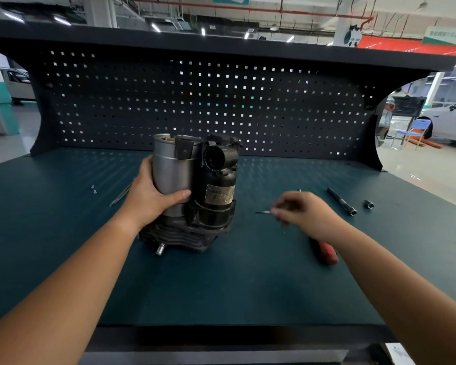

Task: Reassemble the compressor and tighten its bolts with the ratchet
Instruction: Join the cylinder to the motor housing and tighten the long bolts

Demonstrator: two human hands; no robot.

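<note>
Compressor (pixel 195 191): stands on end near the middle of the bench (pixel 248 285), closer to its back edge, finned base down, silver can on the left, black labelled cylinder on the right.
Left hand (pixel 153 198): we have it wrapped round the silver can, thumb across the front, steadying the unit.
Right hand (pixel 303 214): blurred, just right of the compressor and clear of it; fingers bunched on a thin bolt (pixel 262 212) whose tip points at the unit.
Ratchet: we cannot pick it out for certain; a red handle (pixel 325 252) shows under our right wrist and may be it.
Other bits: a dark extension bar (pixel 341 201) and a socket (pixel 369 204) toward the right edge, two small screws (pixel 93 189) and a thin rod (pixel 120 194) toward the left edge.
Step, as we judge it: bring the bolt to its hole in the housing.
Doing it well: we keep the left hand firm so the unit does not rock, line the bolt straight with the hole, start the thread by fingers, and reach for the tool only once it turns freely.
Risk: a crooked start would cross-thread.
</note>
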